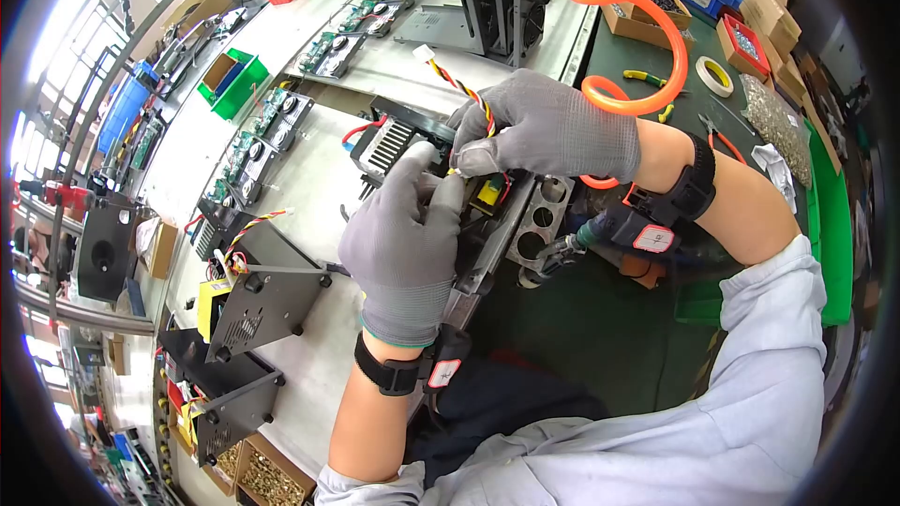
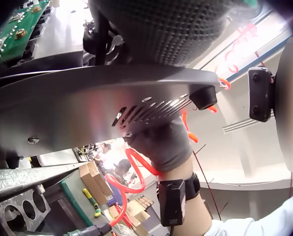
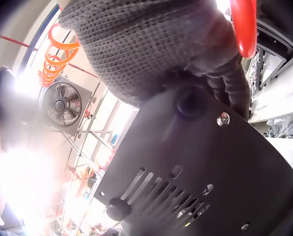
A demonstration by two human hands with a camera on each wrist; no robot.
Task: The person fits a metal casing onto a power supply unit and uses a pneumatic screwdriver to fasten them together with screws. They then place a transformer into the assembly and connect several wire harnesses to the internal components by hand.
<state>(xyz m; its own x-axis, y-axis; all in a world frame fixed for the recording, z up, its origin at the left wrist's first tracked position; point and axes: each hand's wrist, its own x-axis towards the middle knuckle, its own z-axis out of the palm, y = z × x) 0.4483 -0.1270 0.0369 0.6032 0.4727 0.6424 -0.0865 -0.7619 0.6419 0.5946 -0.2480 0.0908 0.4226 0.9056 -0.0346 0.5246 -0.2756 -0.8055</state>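
Observation:
Both hands wear grey knitted gloves and meet over a dark metal housing (image 3: 225, 162), whose slotted panel and rubber feet show in the wrist views. My right hand (image 1: 553, 126) pinches a twisted red, yellow and black cable (image 1: 459, 86) between thumb and forefinger. The cable's white connector (image 1: 424, 53) sticks up free past the fingers. Lower down, my left hand (image 1: 401, 248) has its fingers bent close to the right thumb; I cannot tell whether they grip a wire. Beside them show a finned heatsink (image 1: 386, 145) and a yellow component (image 1: 489, 193) inside the housing.
Two similar dark housings (image 1: 267, 309) stand on the bench at the left. Rows of circuit boards (image 1: 253, 155) and a green bin (image 1: 232, 84) lie beyond. An orange coiled air hose (image 1: 656, 98) hangs by the right forearm. A metal plate with round holes (image 1: 542, 215) sits below the right hand.

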